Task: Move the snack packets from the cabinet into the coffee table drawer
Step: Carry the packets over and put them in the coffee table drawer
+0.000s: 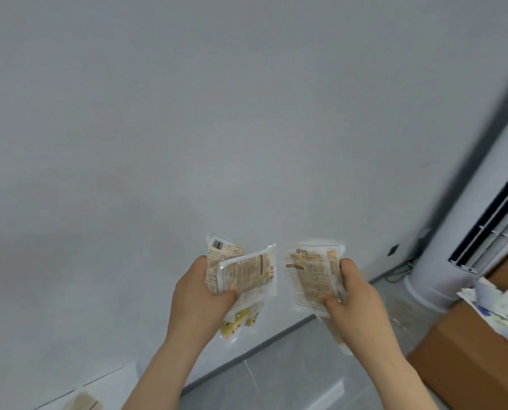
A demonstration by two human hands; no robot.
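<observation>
My left hand (198,297) grips a bunch of snack packets (245,275), clear wrappers with tan printed labels; one with a yellow design (238,322) hangs out below the fingers. My right hand (355,303) grips another bunch of similar tan packets (310,273), thumb on the front, and one packet sticks out under the palm. Both hands are raised in front of a plain grey wall, a small gap between the two bunches. Neither the cabinet nor the coffee table drawer is in view.
A white standing air conditioner (442,261) stands at the right by the wall. A brown cardboard box (465,359) with papers on it (501,309) sits at the lower right. Grey tiled floor (276,380) lies below, and a white ledge (105,383) at the bottom left.
</observation>
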